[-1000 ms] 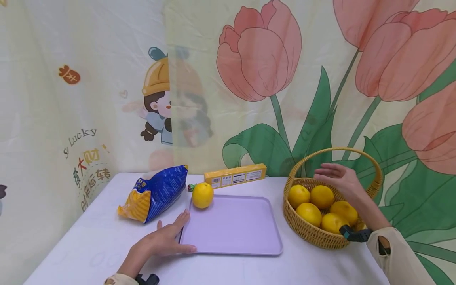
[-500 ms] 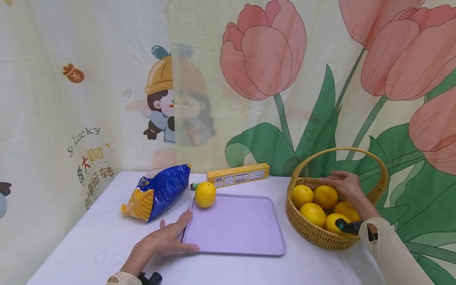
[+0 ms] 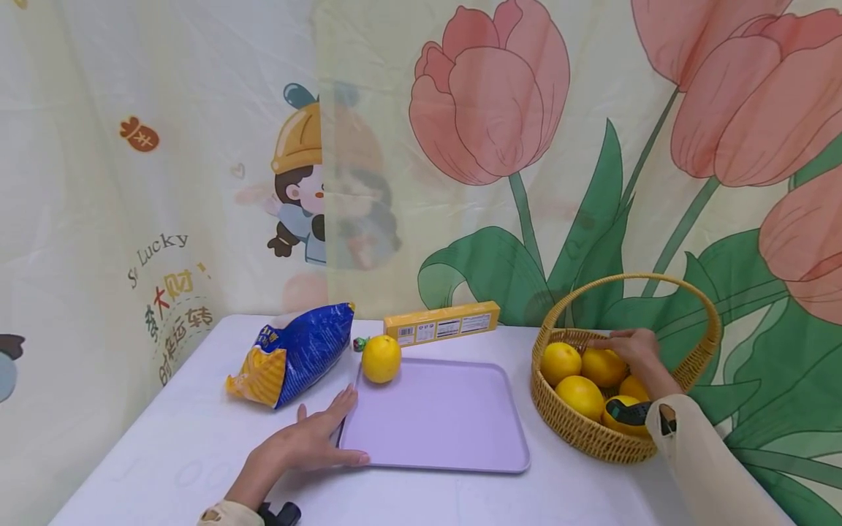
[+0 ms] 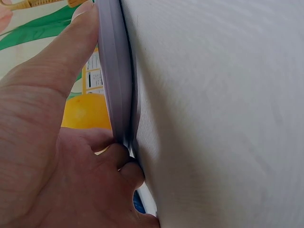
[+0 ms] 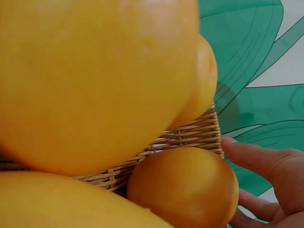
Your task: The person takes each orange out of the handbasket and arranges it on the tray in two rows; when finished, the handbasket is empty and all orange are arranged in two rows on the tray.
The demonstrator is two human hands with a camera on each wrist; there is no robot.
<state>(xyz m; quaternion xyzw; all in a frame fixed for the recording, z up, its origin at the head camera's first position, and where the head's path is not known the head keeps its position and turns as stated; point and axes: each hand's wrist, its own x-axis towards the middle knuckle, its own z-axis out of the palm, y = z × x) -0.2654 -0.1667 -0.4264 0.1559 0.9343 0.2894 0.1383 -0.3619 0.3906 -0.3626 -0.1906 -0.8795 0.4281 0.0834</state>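
Note:
My left hand (image 3: 309, 442) rests at the near left corner of a lilac tray (image 3: 437, 413), fingers along its left edge and thumb at the front rim. In the left wrist view the fingertips touch the rim of the tray (image 4: 114, 66). One orange (image 3: 381, 359) sits at the tray's back left corner. On the right, my right hand (image 3: 634, 351) reaches into a wicker basket (image 3: 566, 420) with several oranges. Its fingers are at the back orange (image 3: 600, 367); in the right wrist view, the thumb stands apart from that orange (image 5: 185, 185), with other fingers partly hidden behind it.
A blue and yellow snack bag (image 3: 305, 358) lies left of the tray. Behind the tray are a long yellow box (image 3: 441, 324) and a small green wrapped item (image 3: 359, 344). The basket's tall handle (image 3: 713, 329) arches over the fruit, and a printed curtain hangs behind the table.
My right hand has come down into the basket, from above the fruit to the back orange. The left hand keeps its place on the tray; the head view has shifted slightly.

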